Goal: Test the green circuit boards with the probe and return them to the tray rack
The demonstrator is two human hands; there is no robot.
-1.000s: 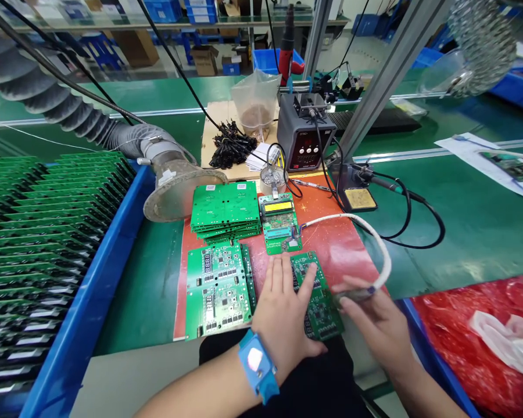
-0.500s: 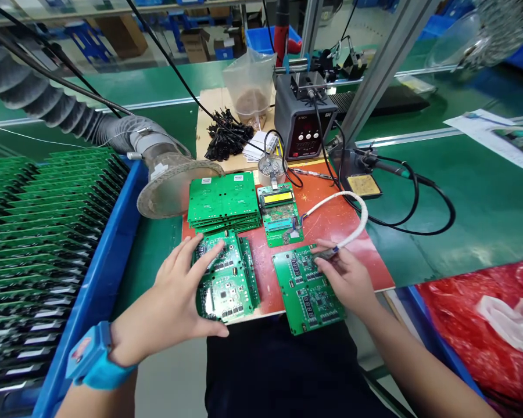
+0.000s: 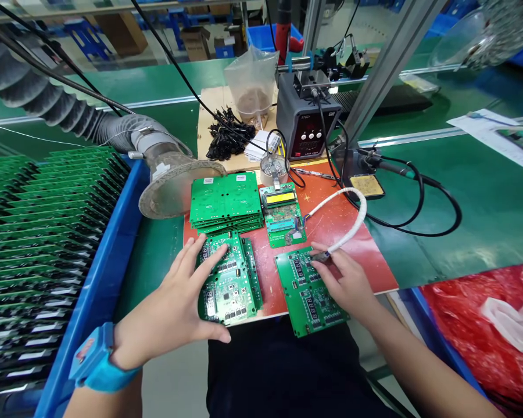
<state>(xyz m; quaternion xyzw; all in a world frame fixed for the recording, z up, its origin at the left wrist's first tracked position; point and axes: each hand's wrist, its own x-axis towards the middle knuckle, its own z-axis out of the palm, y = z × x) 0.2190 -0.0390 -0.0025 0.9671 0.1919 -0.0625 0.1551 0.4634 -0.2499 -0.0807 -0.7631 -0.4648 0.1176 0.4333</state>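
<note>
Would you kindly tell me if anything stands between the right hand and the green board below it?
Only the cable end, held by the right hand at the green board, upper right; nothing else visible does.

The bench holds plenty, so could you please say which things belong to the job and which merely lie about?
Apparently in use:
white cable, end in right hand
circuit board under that hand
display board the cable joins
overlapping boards by left hand

Lying about:
soldering iron in its holder
heap of black parts
clear plastic bag
</note>
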